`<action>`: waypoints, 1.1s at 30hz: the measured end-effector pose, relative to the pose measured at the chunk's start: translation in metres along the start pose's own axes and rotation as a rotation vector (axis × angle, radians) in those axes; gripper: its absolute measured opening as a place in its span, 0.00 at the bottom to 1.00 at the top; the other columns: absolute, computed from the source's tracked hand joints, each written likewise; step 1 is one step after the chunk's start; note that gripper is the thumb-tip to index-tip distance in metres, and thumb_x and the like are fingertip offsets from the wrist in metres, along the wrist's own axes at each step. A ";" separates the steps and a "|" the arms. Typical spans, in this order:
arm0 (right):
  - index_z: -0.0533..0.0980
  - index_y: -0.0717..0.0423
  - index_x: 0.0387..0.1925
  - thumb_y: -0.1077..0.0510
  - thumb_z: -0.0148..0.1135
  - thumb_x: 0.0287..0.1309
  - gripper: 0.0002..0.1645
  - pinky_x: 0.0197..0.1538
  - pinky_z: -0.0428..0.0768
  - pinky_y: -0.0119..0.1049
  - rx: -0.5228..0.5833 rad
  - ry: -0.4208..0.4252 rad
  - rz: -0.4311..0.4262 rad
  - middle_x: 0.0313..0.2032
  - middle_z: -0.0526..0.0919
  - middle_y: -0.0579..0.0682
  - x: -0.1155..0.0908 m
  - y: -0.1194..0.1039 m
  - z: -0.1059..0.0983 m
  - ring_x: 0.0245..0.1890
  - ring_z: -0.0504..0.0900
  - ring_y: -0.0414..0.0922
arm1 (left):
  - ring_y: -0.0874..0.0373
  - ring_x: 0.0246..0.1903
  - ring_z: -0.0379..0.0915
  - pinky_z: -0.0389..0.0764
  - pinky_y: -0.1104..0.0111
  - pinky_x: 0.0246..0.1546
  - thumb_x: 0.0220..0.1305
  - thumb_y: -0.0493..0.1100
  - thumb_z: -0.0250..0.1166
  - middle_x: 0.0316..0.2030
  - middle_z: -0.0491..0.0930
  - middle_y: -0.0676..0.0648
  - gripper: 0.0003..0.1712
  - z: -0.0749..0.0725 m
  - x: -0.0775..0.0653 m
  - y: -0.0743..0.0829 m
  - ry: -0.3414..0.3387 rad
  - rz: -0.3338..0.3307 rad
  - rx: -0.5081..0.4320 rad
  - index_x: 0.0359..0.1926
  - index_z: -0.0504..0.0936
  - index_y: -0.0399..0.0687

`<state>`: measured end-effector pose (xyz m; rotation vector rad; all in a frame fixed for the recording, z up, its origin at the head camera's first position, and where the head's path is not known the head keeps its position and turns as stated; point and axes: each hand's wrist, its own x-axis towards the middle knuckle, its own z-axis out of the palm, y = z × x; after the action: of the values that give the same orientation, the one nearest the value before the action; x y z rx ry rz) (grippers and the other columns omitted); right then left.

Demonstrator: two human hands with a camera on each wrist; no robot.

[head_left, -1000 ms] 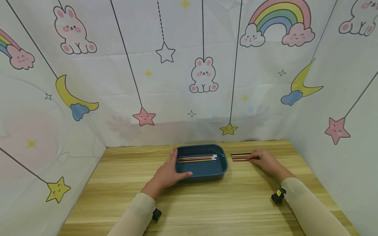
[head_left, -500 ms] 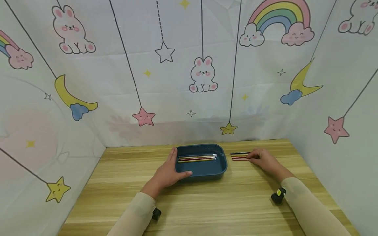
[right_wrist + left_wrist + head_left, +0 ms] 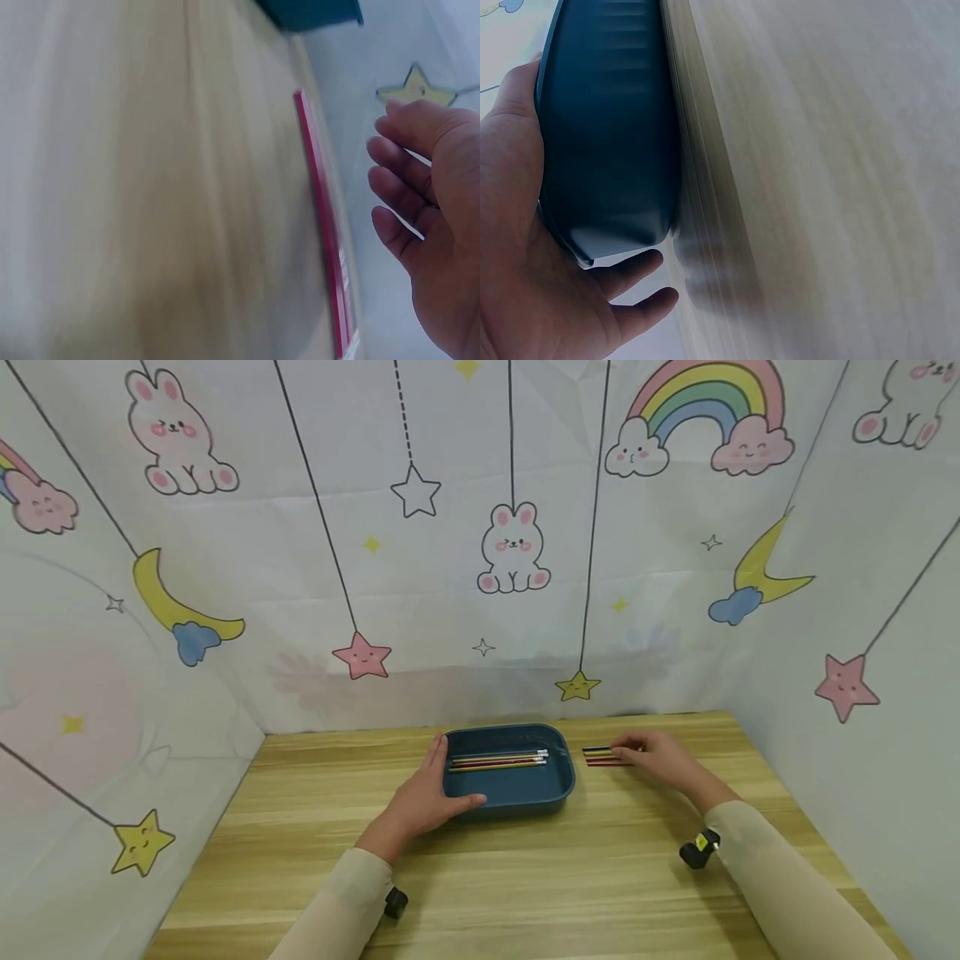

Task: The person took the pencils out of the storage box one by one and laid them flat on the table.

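My left hand [image 3: 422,795] spans the left end of a dark blue plastic tray [image 3: 517,799], thumb over the near rim and fingers spread along the left side. In the left wrist view, the palm lies against the tray's wall [image 3: 607,135]. Several striped pencils [image 3: 495,763] lie side by side in the tray, white eraser ends to the right. My right hand [image 3: 663,762] is over more pencils [image 3: 600,756] on the table. In the right wrist view, its fingers curl loosely above a red pencil [image 3: 322,202], with nothing seen in them.
The wood-grain table [image 3: 480,877] meets a white cloth backdrop [image 3: 450,635] printed with rabbits, stars and moons just behind the tray. Cloth walls also stand at the left and right. A small black camera sits on each wrist.
My right hand has shifted slightly left and up from the right part of the loose pencils, and its fingertips now cover more of them. The left hand stays on the tray.
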<state>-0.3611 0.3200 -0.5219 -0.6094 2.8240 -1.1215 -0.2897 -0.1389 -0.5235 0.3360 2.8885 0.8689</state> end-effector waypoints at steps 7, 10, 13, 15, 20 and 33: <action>0.89 0.56 0.54 0.51 0.67 0.81 0.14 0.43 0.82 0.41 0.053 -0.040 -0.054 0.47 0.89 0.49 0.020 -0.039 0.006 0.41 0.82 0.46 | 0.34 0.74 0.72 0.80 0.40 0.65 0.63 0.80 0.72 0.91 0.34 0.44 0.79 -0.002 0.000 0.000 0.006 0.006 0.006 0.91 0.36 0.48; 0.89 0.55 0.54 0.53 0.67 0.81 0.12 0.42 0.82 0.40 0.061 -0.053 -0.111 0.46 0.89 0.51 0.028 -0.056 0.013 0.40 0.82 0.45 | 0.34 0.75 0.71 0.80 0.40 0.66 0.62 0.81 0.72 0.91 0.34 0.45 0.79 -0.002 0.001 -0.001 0.004 0.002 0.007 0.91 0.36 0.49; 0.89 0.56 0.55 0.53 0.68 0.81 0.13 0.38 0.84 0.41 0.071 -0.081 -0.155 0.46 0.89 0.53 0.037 -0.072 0.020 0.35 0.82 0.46 | 0.34 0.75 0.71 0.79 0.40 0.66 0.63 0.81 0.72 0.91 0.34 0.45 0.78 -0.001 0.002 -0.001 0.007 0.005 0.003 0.91 0.36 0.48; 0.89 0.57 0.56 0.54 0.68 0.80 0.14 0.36 0.84 0.42 0.074 -0.104 -0.180 0.45 0.89 0.52 0.042 -0.082 0.025 0.33 0.81 0.46 | 0.35 0.76 0.70 0.79 0.40 0.67 0.62 0.81 0.72 0.91 0.34 0.45 0.78 -0.001 0.002 -0.001 0.006 0.005 0.000 0.91 0.36 0.48; 0.88 0.58 0.57 0.55 0.68 0.80 0.14 0.42 0.84 0.41 0.048 -0.155 -0.252 0.47 0.89 0.44 0.055 -0.099 0.041 0.40 0.84 0.41 | 0.35 0.77 0.68 0.78 0.39 0.68 0.62 0.81 0.72 0.90 0.33 0.45 0.79 0.001 0.002 -0.002 0.002 0.003 -0.022 0.92 0.36 0.49; 0.88 0.60 0.58 0.58 0.70 0.78 0.14 0.55 0.86 0.45 0.005 -0.252 -0.295 0.53 0.90 0.50 0.081 -0.126 0.076 0.52 0.87 0.46 | 0.35 0.80 0.63 0.74 0.39 0.71 0.62 0.80 0.73 0.90 0.35 0.43 0.79 0.001 0.001 -0.001 0.007 0.007 -0.030 0.91 0.37 0.47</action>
<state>-0.3786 0.1575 -0.4854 -1.1105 2.5730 -1.0023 -0.2907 -0.1394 -0.5247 0.3420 2.8788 0.9154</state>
